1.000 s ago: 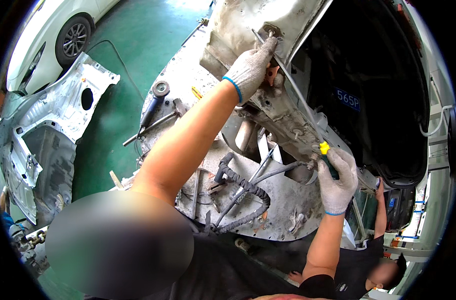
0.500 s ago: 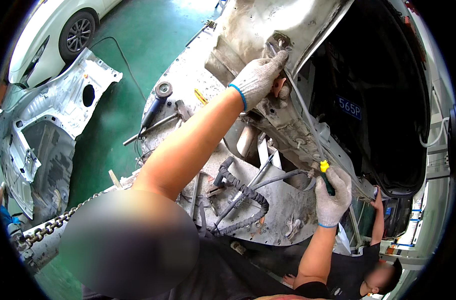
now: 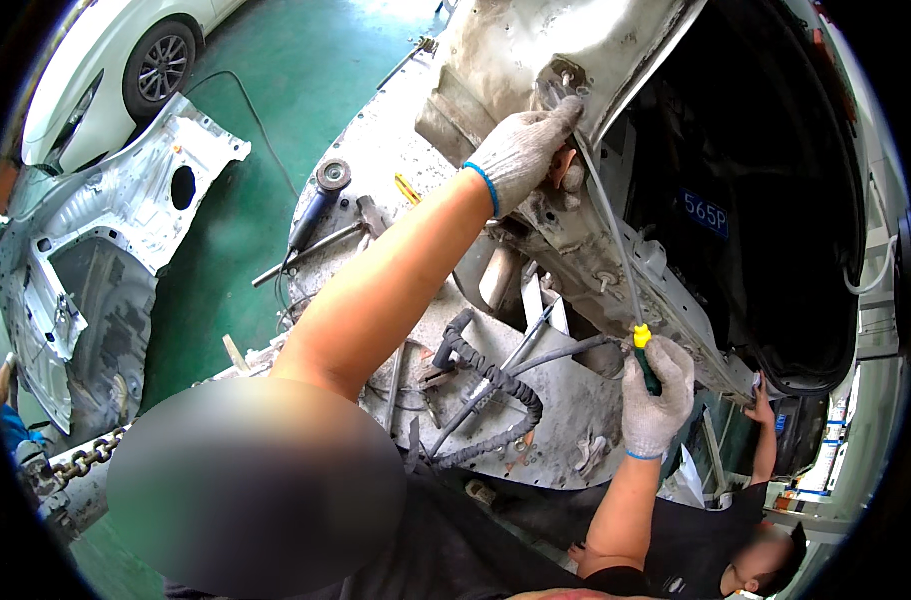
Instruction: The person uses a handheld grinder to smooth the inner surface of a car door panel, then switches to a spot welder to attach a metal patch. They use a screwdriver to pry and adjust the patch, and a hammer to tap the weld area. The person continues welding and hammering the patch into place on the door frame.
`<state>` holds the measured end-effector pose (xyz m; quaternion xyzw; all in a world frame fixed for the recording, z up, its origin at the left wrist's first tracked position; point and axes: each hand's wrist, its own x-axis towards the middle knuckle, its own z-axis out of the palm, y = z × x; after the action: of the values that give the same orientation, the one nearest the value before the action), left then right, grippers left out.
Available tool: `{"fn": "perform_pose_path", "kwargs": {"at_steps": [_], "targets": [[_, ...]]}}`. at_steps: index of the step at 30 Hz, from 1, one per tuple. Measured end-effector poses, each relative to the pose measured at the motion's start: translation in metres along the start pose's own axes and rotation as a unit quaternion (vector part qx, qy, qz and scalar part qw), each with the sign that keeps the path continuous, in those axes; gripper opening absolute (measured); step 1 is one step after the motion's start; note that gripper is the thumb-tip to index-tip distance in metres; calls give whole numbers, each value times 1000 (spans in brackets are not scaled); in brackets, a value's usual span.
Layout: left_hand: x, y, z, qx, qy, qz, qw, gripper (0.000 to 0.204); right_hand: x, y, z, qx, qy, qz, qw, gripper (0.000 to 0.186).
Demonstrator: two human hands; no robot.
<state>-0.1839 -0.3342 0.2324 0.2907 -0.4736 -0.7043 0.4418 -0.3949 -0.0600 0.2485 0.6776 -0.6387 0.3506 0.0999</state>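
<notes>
Since a second ago, your right hand (image 3: 658,395) and the long screwdriver (image 3: 642,338) have drawn lower in view. Leftmost on the metal platform (image 3: 575,400), an angle grinder (image 3: 309,217) lies beside your left forearm (image 3: 385,265). Your left hand (image 3: 525,155) reaches against the pale car body (image 3: 505,45) (whether its fingers pinch anything, I can't tell). Rightward, the screwdriver slants down from those fingertips to your right fingers, wrapped around its handle.
</notes>
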Motion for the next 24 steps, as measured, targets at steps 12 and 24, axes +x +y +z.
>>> {"fn": "perform_pose_path", "kwargs": {"at_steps": [12,24], "targets": [[10,-16,1,-72,6,2,997,57,6,1,4,-3,14,-17,1000,42],[-3,1,6,-77,21,-19,997,56,-8,3,12,-2,19,-4,1000,41]]}}
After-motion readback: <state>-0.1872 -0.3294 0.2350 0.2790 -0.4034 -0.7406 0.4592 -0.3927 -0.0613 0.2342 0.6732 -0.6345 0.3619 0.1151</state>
